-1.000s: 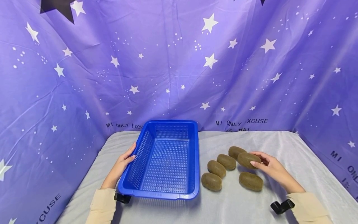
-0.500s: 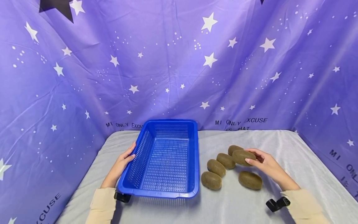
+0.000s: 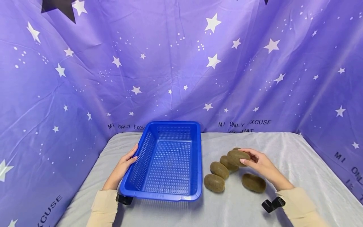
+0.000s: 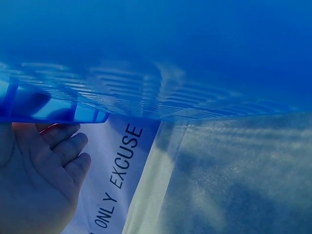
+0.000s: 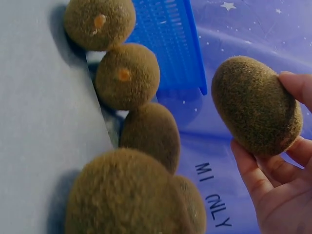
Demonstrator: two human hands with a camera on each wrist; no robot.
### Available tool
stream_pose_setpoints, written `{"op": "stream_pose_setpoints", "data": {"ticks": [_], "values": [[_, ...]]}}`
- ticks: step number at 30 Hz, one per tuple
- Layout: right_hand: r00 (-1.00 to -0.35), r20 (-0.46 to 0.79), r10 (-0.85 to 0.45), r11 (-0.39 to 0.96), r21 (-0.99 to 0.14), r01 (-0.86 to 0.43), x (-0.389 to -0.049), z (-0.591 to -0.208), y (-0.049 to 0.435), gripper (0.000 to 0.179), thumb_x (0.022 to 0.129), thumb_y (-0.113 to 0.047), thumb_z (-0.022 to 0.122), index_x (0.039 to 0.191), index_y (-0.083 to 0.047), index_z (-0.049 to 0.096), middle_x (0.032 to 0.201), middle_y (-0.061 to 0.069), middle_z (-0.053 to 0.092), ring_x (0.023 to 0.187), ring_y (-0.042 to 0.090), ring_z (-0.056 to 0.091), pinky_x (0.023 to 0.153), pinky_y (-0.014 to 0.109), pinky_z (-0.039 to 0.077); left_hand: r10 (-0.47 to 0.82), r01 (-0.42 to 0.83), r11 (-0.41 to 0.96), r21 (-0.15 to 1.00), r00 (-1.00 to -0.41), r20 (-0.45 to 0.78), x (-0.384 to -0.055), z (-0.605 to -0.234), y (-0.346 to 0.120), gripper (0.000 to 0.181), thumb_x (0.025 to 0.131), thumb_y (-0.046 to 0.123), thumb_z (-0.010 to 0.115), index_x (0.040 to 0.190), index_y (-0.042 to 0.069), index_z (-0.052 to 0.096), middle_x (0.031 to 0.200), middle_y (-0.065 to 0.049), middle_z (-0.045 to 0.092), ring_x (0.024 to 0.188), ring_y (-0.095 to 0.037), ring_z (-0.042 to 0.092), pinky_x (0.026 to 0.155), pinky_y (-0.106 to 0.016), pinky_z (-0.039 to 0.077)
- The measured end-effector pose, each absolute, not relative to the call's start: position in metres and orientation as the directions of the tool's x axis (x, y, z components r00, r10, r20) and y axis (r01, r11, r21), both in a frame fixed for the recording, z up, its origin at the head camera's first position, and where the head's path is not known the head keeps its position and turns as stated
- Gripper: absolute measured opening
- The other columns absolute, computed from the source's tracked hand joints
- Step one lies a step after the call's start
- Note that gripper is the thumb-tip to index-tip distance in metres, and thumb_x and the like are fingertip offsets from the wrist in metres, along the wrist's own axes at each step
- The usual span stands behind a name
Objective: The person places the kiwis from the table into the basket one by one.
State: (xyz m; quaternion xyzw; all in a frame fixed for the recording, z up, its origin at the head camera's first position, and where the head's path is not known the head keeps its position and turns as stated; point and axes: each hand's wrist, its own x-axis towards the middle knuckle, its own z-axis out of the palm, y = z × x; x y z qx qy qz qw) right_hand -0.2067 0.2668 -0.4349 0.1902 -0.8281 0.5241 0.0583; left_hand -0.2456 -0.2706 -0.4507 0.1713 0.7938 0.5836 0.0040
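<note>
Between the thumb and fingertips of my right hand (image 3: pixel 265 167) is a brown kiwi fruit (image 3: pixel 237 157), held up over the row of kiwis. The right wrist view shows this kiwi (image 5: pixel 256 105) well apart from the others. A slanting row of kiwis (image 3: pixel 219 170) lies on the cloth; the held one overlaps its far end. Another single kiwi (image 3: pixel 253 183) lies nearer, below my right hand. At the left, my left hand (image 3: pixel 120 168) grips the side rim of a blue plastic basket (image 3: pixel 161 197). In the left wrist view, fingers (image 4: pixel 70 148) curl beneath the rim.
A grey cloth (image 3: pixel 232 211) covers the table. Purple star-printed curtains (image 3: pixel 175 69) stand close behind the table and along both sides. The basket's slotted floor (image 3: pixel 170 167) is bare. Its right wall stands close beside the nearest kiwis. A black wrist device (image 3: pixel 273 205) hangs at the right sleeve.
My right hand has moved left with the held kiwi, which now covers more of the row's far end. The left hand and basket have stayed in place.
</note>
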Motion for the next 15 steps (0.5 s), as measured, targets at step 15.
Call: {"op": "stream_pose_setpoints", "data": {"ticks": [15], "values": [[-0.917, 0.29, -0.272, 0.332, -0.867, -0.372, -0.213, -0.43, 0.24, 0.037, 0.089, -0.01, 0.064, 0.123, 0.0, 0.057, 0.108, 0.009, 0.063, 0.086, 0.005, 0.06, 0.071, 0.021, 0.049, 0.284, 0.271, 0.257, 0.928, -0.939, 0.195, -0.248, -0.455, -0.272, 0.054, 0.098, 0.012, 0.046, 0.147, 0.001, 0.026, 0.155, -0.018, 0.014, 0.142, -0.036, 0.005, 0.096, -0.002, 0.019]]}}
